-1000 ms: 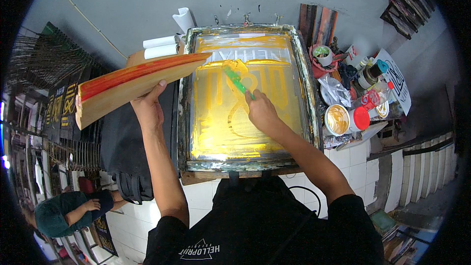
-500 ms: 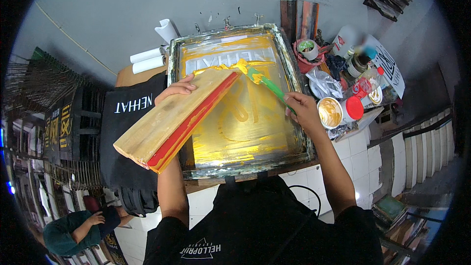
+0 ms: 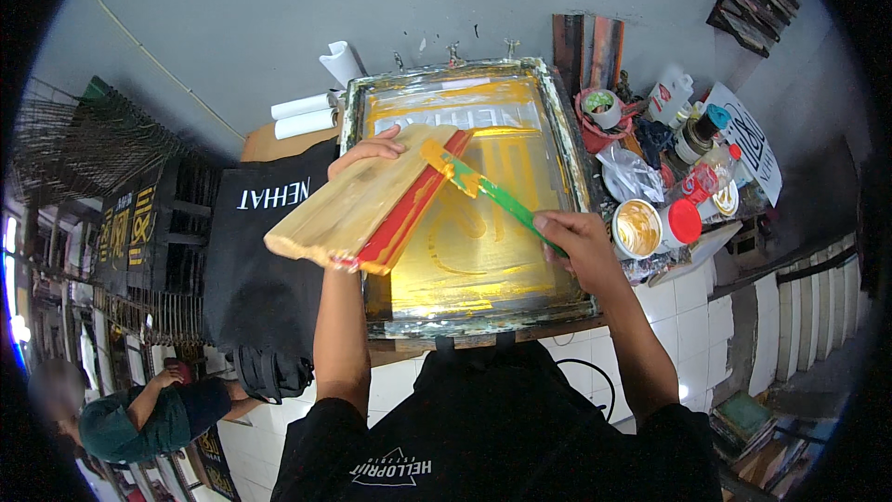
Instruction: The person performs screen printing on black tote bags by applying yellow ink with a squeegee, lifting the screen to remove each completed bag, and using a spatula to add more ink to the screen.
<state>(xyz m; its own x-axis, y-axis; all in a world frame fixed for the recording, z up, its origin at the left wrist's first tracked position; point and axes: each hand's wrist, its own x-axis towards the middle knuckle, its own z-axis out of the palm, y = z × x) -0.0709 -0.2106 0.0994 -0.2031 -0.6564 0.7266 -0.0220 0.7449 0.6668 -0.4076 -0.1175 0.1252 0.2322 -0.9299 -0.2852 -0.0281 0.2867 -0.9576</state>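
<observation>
Squeegee (image 3: pixel 358 191), gripped aslant by the left hand (image 3: pixel 370 150) over the printing screen (image 3: pixel 483 323), apparently exposes its red blade (image 3: pixel 398 223) to the green spatula (image 3: pixel 505 206) the right hand (image 3: pixel 581 244) clasps.

At frame centre, a long pale wooden squeegee (image 3: pixel 360 190) looks matt and grained, a slim green plastic spatula (image 3: pixel 506 206) smooth.

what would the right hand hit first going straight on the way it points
Probably the wooden squeegee's red blade, ahead along the green spatula in the right hand, though depth is unclear.
</observation>
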